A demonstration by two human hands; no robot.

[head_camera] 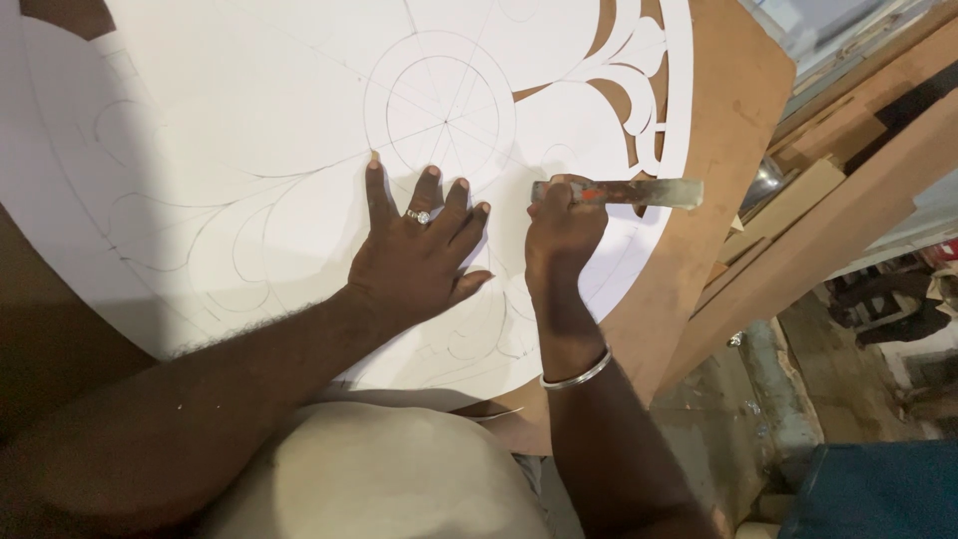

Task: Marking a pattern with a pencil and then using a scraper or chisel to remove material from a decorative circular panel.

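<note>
Gripping chisel (639, 192) over white sheet (249, 110)

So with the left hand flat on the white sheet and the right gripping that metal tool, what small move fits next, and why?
Probably draw the metal tool along the nearest pencilled curve. The right hand holds it over the white sheet, the left hand presses the sheet flat, and only the far edge is cut out.
</note>
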